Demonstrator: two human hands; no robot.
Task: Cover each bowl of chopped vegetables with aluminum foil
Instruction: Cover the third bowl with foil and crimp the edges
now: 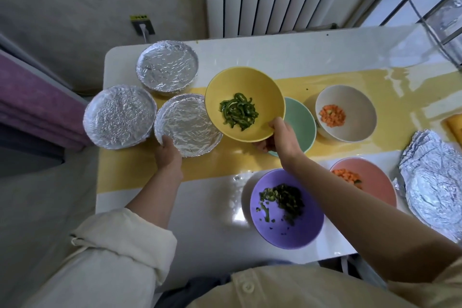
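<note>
My right hand (280, 139) grips the near rim of a yellow bowl (240, 82) of green pepper strips, held tilted above the table. My left hand (168, 155) holds the near edge of a foil-covered bowl (187, 125). Two more foil-covered bowls sit at the left, one (120, 116) beside it and one (167, 67) further back. Uncovered bowls stand to the right: a green bowl (301, 122) partly hidden behind the yellow one, a beige bowl (360, 97) of diced carrot, a pink bowl (375, 180) of carrot and a purple bowl (287, 210) of chopped greens.
Crumpled foil sheets (432, 182) lie at the table's right edge. The white table (225, 47) has a yellow strip across its middle. A radiator and a wall socket are behind it, a purple seat to the left.
</note>
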